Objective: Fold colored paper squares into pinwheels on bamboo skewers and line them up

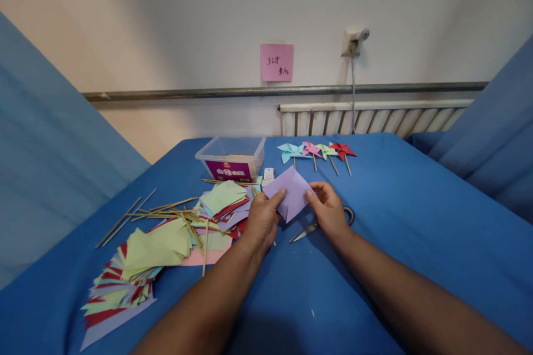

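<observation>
On a blue cloth-covered table (437, 222), a heap of multicoloured paper sheets (158, 247) lies unused left; four finished paper pinwheels (310, 148) rest far, right of centre. The left hand (264, 216) and right hand (331, 208) thumb-pinch a central purple paper square (293, 191), slit but flat.

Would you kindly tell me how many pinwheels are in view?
4, in a row right of the box: blue pinwheel, pink one, green one, red one. None appears hidden.

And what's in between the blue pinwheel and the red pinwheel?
Two more pinwheels, seen in the head view: a pink one, nearer the blue pinwheel, and a pale green one, nearer the red pinwheel.
</observation>
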The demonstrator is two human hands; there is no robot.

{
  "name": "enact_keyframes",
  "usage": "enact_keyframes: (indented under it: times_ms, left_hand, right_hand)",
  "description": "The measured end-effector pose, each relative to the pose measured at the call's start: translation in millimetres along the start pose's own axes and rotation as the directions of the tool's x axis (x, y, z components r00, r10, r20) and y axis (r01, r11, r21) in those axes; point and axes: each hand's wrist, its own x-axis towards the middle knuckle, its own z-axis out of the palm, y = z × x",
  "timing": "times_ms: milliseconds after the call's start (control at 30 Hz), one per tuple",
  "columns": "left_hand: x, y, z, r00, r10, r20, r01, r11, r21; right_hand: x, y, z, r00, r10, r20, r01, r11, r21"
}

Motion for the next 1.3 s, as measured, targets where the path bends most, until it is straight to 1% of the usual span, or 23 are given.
enact_keyframes:
  times_ms: [33,67,133,167,233,300,400,500,667,800,867,1000,1100,1200,1300]
  left_hand:
    - [1.2,1.3,-0.8,1.000,0.001,-0.004,-0.002,1.000,-0.023]
    - [2.4,2.8,-1.5,1.000,0.000,-0.005,0.000,0.999,-0.043]
    - [4.1,5.8,-2.4,1.000,-0.008,-0.007,0.008,0.998,-0.069]
    - [4.5,7.1,-2.5,1.000,-0.014,-0.004,0.014,0.997,-0.079]
    - [4.3,9.0,-2.1,1.000,-0.018,-0.002,0.017,0.995,-0.095]
    - [3.6,9.5,-1.6,1.000,-0.002,-0.005,0.001,0.995,-0.103]
    - [2.9,7.4,-1.6,1.000,0.013,0.012,-0.011,0.994,-0.105]
    - [2.4,4.1,-2.1,0.999,-0.004,0.052,0.008,0.997,-0.082]
    - [-1.4,3.2,0.5,0.999,0.007,0.053,-0.006,1.000,-0.011]
    - [-5.4,5.4,3.9,0.999,-0.002,0.051,0.002,1.000,-0.001]
    - [-6.3,5.6,4.6,0.999,-0.009,0.050,0.009,1.000,0.002]
    - [-6.2,4.3,4.5,0.998,-0.013,0.055,0.013,1.000,0.007]
    - [-6.3,4.2,4.6,0.998,-0.005,0.066,0.004,1.000,0.015]
    - [-6.9,5.2,5.0,0.997,-0.009,0.078,0.008,1.000,0.020]
    - [-7.4,6.5,5.0,0.995,-0.022,0.099,0.019,0.999,0.037]
  right_hand:
    - [-1.3,-2.5,-0.8,0.996,-0.089,-0.015,0.088,0.995,-0.046]
    - [-2.8,-5.3,-1.5,0.983,-0.182,-0.004,0.180,0.978,-0.100]
    - [-6.6,-10.9,-2.4,0.931,-0.348,0.107,0.364,0.904,-0.226]
    - [-8.4,-13.1,-2.5,0.900,-0.399,0.177,0.434,0.858,-0.274]
    - [-11.5,-15.7,-1.6,0.852,-0.438,0.287,0.518,0.783,-0.345]
    - [-13.1,-16.0,-0.4,0.836,-0.441,0.327,0.544,0.744,-0.388]
    - [-12.7,-14.9,0.5,0.842,-0.454,0.291,0.538,0.739,-0.405]
    - [-11.4,-13.9,-0.1,0.866,-0.438,0.239,0.499,0.787,-0.364]
    - [-9.5,-11.2,-1.0,0.918,-0.339,0.207,0.389,0.873,-0.296]
    - [-7.5,-9.7,-0.3,0.956,-0.240,0.169,0.276,0.932,-0.235]
    - [-7.1,-9.5,0.1,0.967,-0.190,0.167,0.223,0.953,-0.205]
    - [-7.6,-8.6,0.5,0.980,-0.098,0.174,0.127,0.978,-0.163]
    - [-7.5,-8.0,0.5,0.983,-0.058,0.176,0.087,0.983,-0.161]
    - [-5.9,-8.7,-0.3,0.985,-0.048,0.166,0.079,0.980,-0.182]
    - [-4.0,-11.0,-2.1,0.982,-0.067,0.175,0.103,0.973,-0.207]
